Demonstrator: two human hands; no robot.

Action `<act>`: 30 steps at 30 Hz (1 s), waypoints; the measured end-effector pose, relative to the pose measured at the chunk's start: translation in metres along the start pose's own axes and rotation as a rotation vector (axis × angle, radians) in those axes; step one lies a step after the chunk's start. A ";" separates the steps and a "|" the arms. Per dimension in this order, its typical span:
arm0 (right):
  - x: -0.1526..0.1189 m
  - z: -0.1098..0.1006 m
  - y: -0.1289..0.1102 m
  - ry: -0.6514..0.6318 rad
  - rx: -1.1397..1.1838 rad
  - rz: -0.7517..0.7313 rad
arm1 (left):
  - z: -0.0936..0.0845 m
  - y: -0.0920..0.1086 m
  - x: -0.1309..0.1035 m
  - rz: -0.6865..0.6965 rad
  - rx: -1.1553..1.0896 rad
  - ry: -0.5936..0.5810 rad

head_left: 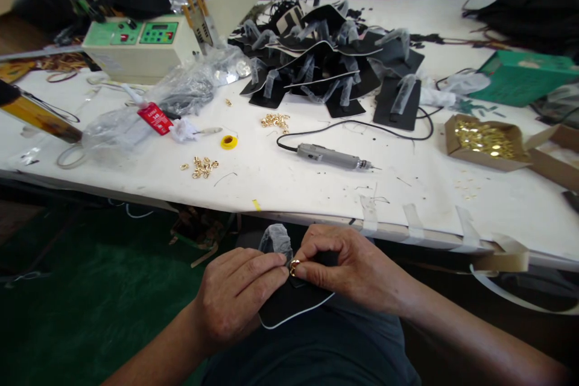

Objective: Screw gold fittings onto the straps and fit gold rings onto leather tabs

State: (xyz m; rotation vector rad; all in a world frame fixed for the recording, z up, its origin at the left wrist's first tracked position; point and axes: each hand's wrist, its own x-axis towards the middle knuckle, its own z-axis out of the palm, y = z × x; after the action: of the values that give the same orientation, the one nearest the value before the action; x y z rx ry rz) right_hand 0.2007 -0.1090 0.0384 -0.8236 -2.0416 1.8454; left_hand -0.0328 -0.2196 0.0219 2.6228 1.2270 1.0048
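Note:
On my lap lies a black panel [289, 309] with a pale edge. A strap loop wrapped in clear film [277, 239] rises from it. My left hand [244, 289] is closed on the strap's lower end, close to the panel; its thumb is hidden. Between the thumb and forefinger of my right hand [350, 265] is a small gold ring [294, 267], right beside my left fingertips. Whether the ring is threaded on the strap I cannot tell.
Ahead on the white table [316, 190] are gold rings [203, 167], a grey corded rotary tool [332, 157], yellow tape [228, 142] and a red glue bottle [154, 118]. Behind lie stacked black panels [316, 69]. A carton of gold pieces [486, 142] sits right, a control machine [140, 48] left.

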 end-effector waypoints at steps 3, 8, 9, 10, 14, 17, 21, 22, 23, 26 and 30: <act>0.000 0.000 0.002 -0.008 0.023 0.063 | 0.003 -0.001 0.000 0.006 -0.001 0.002; -0.001 0.004 0.001 0.144 0.059 0.100 | 0.006 -0.004 0.003 -0.009 0.003 0.007; -0.001 0.005 0.001 0.177 0.044 0.087 | 0.006 -0.005 0.003 -0.014 0.003 0.005; 0.000 0.005 0.001 0.202 0.024 0.067 | 0.006 -0.006 0.004 -0.019 0.003 0.004; 0.001 0.008 0.005 0.251 -0.022 -0.051 | 0.008 -0.008 0.004 -0.040 -0.020 -0.009; 0.001 0.008 0.009 0.229 -0.013 -0.100 | 0.008 -0.008 0.004 -0.046 -0.032 0.001; 0.001 0.007 0.010 0.149 0.008 -0.064 | 0.006 -0.008 0.003 -0.053 -0.030 0.011; 0.000 0.007 0.010 0.136 0.011 -0.054 | 0.006 -0.008 0.003 -0.057 -0.033 0.009; -0.001 0.007 0.010 0.128 0.012 -0.047 | 0.006 -0.008 0.003 -0.063 -0.036 0.008; -0.003 0.008 0.006 0.118 -0.008 -0.044 | 0.007 -0.007 0.003 -0.085 -0.034 0.023; -0.006 0.008 -0.006 0.099 -0.124 -0.075 | 0.007 -0.004 0.008 -0.083 -0.057 0.050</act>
State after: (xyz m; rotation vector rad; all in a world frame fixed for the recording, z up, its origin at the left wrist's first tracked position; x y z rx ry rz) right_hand 0.2002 -0.1190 0.0440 -0.8399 -2.1112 1.6201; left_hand -0.0282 -0.2100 0.0193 2.4968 1.2868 1.0796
